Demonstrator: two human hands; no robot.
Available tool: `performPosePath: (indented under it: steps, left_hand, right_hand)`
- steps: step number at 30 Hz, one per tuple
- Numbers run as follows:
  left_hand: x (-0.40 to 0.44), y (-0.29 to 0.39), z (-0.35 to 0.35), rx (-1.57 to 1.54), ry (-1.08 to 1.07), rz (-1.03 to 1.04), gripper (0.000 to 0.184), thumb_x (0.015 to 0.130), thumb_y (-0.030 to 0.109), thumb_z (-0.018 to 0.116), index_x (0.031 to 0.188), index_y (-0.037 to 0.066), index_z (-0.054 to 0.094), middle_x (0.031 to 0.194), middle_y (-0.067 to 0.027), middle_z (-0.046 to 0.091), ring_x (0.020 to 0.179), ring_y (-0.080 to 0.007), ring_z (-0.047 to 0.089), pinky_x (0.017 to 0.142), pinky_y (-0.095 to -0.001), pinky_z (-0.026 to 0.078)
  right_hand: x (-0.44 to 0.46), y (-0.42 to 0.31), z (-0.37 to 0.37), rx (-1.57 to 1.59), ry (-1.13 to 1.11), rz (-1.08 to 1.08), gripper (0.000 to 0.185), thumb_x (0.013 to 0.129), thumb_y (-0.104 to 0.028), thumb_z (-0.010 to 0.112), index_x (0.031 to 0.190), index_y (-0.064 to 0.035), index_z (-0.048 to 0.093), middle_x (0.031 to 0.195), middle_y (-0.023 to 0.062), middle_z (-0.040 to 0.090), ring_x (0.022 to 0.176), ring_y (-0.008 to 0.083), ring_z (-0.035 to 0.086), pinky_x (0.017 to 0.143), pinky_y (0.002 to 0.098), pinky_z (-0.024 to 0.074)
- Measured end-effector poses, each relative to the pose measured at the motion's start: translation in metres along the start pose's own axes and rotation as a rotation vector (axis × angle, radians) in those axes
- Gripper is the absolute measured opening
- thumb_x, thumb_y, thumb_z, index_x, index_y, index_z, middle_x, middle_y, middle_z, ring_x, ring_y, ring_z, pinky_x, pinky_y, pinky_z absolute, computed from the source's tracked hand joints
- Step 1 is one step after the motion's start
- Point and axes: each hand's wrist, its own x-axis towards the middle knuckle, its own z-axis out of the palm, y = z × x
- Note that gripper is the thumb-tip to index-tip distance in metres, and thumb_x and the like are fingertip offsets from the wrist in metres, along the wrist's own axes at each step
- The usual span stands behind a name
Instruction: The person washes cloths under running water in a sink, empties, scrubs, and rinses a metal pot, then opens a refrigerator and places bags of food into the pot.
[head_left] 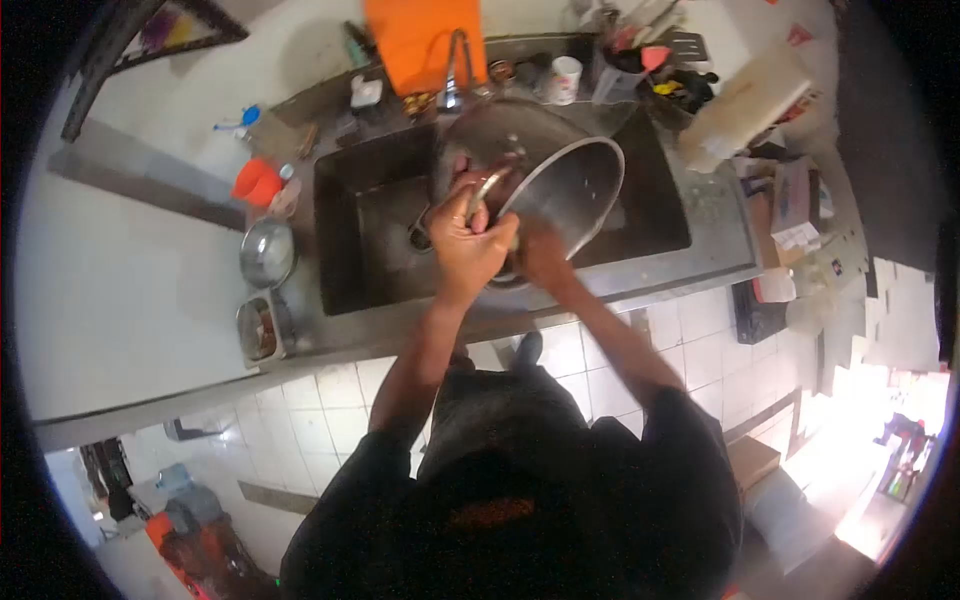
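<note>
A large metal pot is tilted over the sink, its open mouth turned to the right. My left hand is closed around its left side, with the thumb along the rim and a curved, handle-like piece by the fingers. My right hand is at the lower part of the pot's mouth, smeared by motion. Its fingers cannot be made out, nor whether it holds anything. Behind the pot, a wide dark metal vessel rests under the faucet, partly hidden by the pot and my left hand.
The dark double sink lies around the pot. At left stand an orange cup, a metal bowl and a small metal container. Along the back are an orange board, a white cup and a utensil holder.
</note>
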Motion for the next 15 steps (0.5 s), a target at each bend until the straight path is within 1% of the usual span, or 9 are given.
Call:
performPosePath:
  steps: [1, 3, 4, 7, 8, 11, 12, 13, 15]
  left_hand:
    - [-0.002, 0.003, 0.017, -0.033, -0.018, 0.003, 0.046, 0.060, -0.007, 0.060, 0.103, 0.008, 0.068, 0.076, 0.0069, 0.058, 0.052, -0.0005, 0.030, 0.051, -0.0161, 0.032]
    - [-0.005, 0.013, 0.052, -0.098, -0.055, 0.007, 0.045, 0.060, -0.007, 0.060, 0.103, 0.007, 0.068, 0.071, 0.0069, 0.052, 0.052, -0.0013, 0.031, 0.050, -0.0171, 0.032]
    - [-0.004, 0.008, 0.060, -0.064, -0.027, -0.023, 0.045, 0.061, -0.006, 0.060, 0.102, 0.007, 0.068, 0.068, 0.0062, 0.049, 0.051, -0.0020, 0.031, 0.051, -0.0174, 0.032]
    - [0.002, 0.013, 0.080, -0.134, -0.015, -0.103, 0.040, 0.061, -0.006, 0.056, 0.099, 0.001, 0.066, 0.067, -0.0022, 0.047, 0.048, -0.0114, 0.033, 0.106, -0.0390, 0.032]
    - [0.003, 0.015, 0.092, -0.094, -0.016, -0.052, 0.043, 0.060, -0.006, 0.058, 0.101, 0.004, 0.067, 0.064, 0.0017, 0.042, 0.050, -0.0075, 0.031, 0.079, -0.0287, 0.032]
    - [0.008, 0.009, 0.120, -0.093, -0.038, 0.092, 0.045, 0.060, -0.006, 0.059, 0.102, 0.007, 0.068, 0.062, 0.0063, 0.033, 0.053, -0.0034, 0.028, 0.051, -0.0190, 0.028]
    - [0.007, 0.008, 0.121, -0.077, -0.030, 0.034, 0.045, 0.060, -0.006, 0.059, 0.102, 0.007, 0.069, 0.062, 0.0064, 0.032, 0.053, -0.0033, 0.028, 0.052, -0.0184, 0.029]
    - [0.007, 0.007, 0.122, -0.087, -0.006, -0.029, 0.046, 0.061, -0.006, 0.059, 0.103, 0.008, 0.069, 0.062, 0.0070, 0.033, 0.054, -0.0031, 0.028, 0.053, -0.0178, 0.029]
    - [0.007, 0.005, 0.126, -0.093, 0.015, -0.083, 0.046, 0.061, -0.005, 0.059, 0.103, 0.009, 0.069, 0.063, 0.0077, 0.034, 0.054, -0.0029, 0.027, 0.054, -0.0172, 0.030]
  right_hand:
    - [-0.009, 0.022, 0.011, -0.012, 0.021, 0.008, 0.055, 0.078, -0.024, 0.065, 0.121, 0.0051, 0.047, 0.113, 0.0284, 0.052, 0.116, 0.0383, 0.046, 0.101, 0.0451, 0.0333]
    - [-0.054, 0.015, 0.013, 0.613, 0.213, -0.207, 0.053, 0.077, -0.024, 0.065, 0.118, 0.0052, 0.049, 0.111, 0.0269, 0.055, 0.112, 0.0366, 0.051, 0.099, 0.0454, 0.0367]
    - [-0.055, 0.051, 0.017, 0.271, 0.303, -0.383, 0.052, 0.078, -0.022, 0.063, 0.121, 0.0054, 0.048, 0.116, 0.0264, 0.055, 0.115, 0.0364, 0.049, 0.101, 0.0448, 0.0356]
    - [-0.045, 0.109, -0.046, -0.245, 0.357, -0.435, 0.053, 0.082, -0.021, 0.060, 0.125, 0.0055, 0.045, 0.118, 0.0258, 0.054, 0.116, 0.0385, 0.048, 0.101, 0.0406, 0.0354]
    - [-0.047, 0.103, -0.050, -0.254, 0.363, -0.434, 0.053, 0.082, -0.021, 0.060, 0.125, 0.0055, 0.045, 0.118, 0.0258, 0.054, 0.116, 0.0385, 0.048, 0.101, 0.0406, 0.0354]
    - [-0.055, 0.056, -0.036, 0.479, 0.236, -0.220, 0.044, 0.080, -0.018, 0.061, 0.118, 0.0015, 0.052, 0.114, 0.0231, 0.057, 0.112, 0.0354, 0.052, 0.100, 0.0392, 0.0384]
    - [-0.056, 0.059, -0.036, 0.581, 0.160, 0.051, 0.042, 0.079, -0.021, 0.061, 0.115, 0.0012, 0.055, 0.119, 0.0228, 0.055, 0.115, 0.0341, 0.050, 0.102, 0.0422, 0.0345]
    - [-0.050, 0.075, -0.039, 0.592, 0.161, 0.048, 0.042, 0.079, -0.021, 0.061, 0.115, 0.0012, 0.055, 0.119, 0.0228, 0.055, 0.115, 0.0341, 0.050, 0.102, 0.0422, 0.0345]
    - [-0.021, 0.132, -0.054, -0.090, 0.259, -0.497, 0.040, 0.081, -0.022, 0.059, 0.112, 0.0023, 0.056, 0.121, 0.0213, 0.054, 0.115, 0.0348, 0.050, 0.101, 0.0414, 0.0335]
